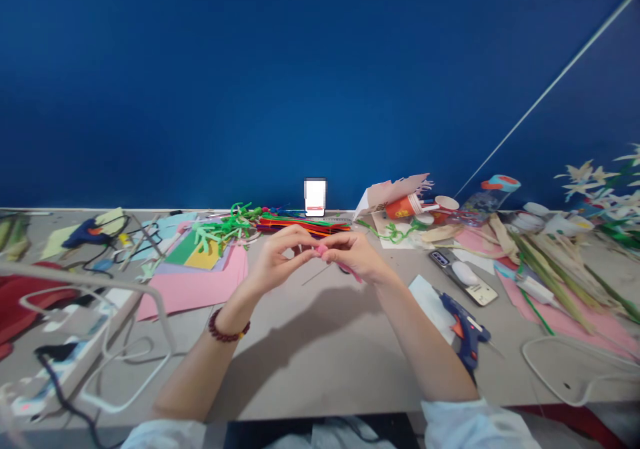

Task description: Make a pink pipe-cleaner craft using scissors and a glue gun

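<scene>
Both my hands are raised over the middle of the grey table, fingertips meeting. My left hand [278, 257] and my right hand [356, 257] pinch a small pink piece [322, 250] between them; its material is hard to tell. A thin wire stem [316, 275] slants down-left from the fingers, and a pink strip [353, 273] shows below my right hand. A dark red bead bracelet [228, 326] circles my left wrist. Nearest my right forearm lies a blue glue gun [464, 329].
Pink card sheets [195, 290] and coloured paper lie left, with bundled pipe cleaners [303, 223] ahead. A phone [463, 276], paper cups [403, 206] and long dried leaves [551, 277] lie right. White cables [100, 356] and a second glue gun [86, 233] lie left, against a blue wall.
</scene>
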{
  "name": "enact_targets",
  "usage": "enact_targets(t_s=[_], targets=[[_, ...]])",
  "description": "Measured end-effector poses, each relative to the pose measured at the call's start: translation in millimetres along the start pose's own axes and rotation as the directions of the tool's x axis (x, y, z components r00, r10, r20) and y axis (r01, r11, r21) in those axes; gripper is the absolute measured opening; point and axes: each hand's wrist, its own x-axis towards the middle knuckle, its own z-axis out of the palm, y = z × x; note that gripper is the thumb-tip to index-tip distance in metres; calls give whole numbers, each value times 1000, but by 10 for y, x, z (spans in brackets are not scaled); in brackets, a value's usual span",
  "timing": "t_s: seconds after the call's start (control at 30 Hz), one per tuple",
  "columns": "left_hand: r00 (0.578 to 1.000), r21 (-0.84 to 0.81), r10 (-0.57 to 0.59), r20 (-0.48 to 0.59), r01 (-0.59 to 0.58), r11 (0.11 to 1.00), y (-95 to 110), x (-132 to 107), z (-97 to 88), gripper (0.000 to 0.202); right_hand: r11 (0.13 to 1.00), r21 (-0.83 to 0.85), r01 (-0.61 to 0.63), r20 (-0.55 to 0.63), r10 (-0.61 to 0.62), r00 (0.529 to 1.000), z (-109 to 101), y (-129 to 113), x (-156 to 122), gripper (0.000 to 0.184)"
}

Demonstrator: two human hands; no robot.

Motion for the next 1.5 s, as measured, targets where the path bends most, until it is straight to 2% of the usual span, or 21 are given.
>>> enact_targets(t_s=[0.1, 0.2, 0.33, 0.5, 0.67, 0.8, 1.03, 1.17, 1.33, 1.5], targets=[[994, -163, -101, -46, 92, 982, -30, -8, 66, 10, 999, -24, 49, -19, -50, 999, -14, 20, 0, 23], [970, -312, -220, -100, 179, 933, -46, -15, 143, 8, 995, -43, 84, -31, -86, 996, -24, 25, -4, 23], [937, -374, -309, -163, 231, 898, -38, -15, 203, 7, 988, -76, 135, -53, -139, 989, -13, 2, -22, 24], [895, -397, -392, -213, 288, 871, -7, -18, 201, 11, 921, -273, 279, -87, -312, 946, 28, -28, -43, 17], [885, -279, -370, -281, 293, 914, 25, -43, 205, 11, 749, -503, 431, -78, -536, 841, 78, -24, -77, 11], [887, -236, -338, -315, 272, 933, 51, -60, 229, 11, 597, -633, 493, -37, -659, 751, 108, -6, -106, 13], [868, -302, -360, -343, 261, 917, 104, -54, 278, 12, 391, -748, 536, 12, -800, 600, 137, 82, -75, 17], [840, -399, -438, -320, 299, 867, 107, -41, 311, 13, 287, -799, 528, 61, -835, 547, 130, 122, -54, 19], [803, -480, -532, -269, 367, 797, 77, -18, 316, 16, 260, -810, 525, 73, -844, 531, 123, 129, -30, 19], [761, -526, -596, -257, 407, 747, 34, -16, 325, 18, 258, -825, 502, 112, -797, 594, 99, 163, -8, 23]])
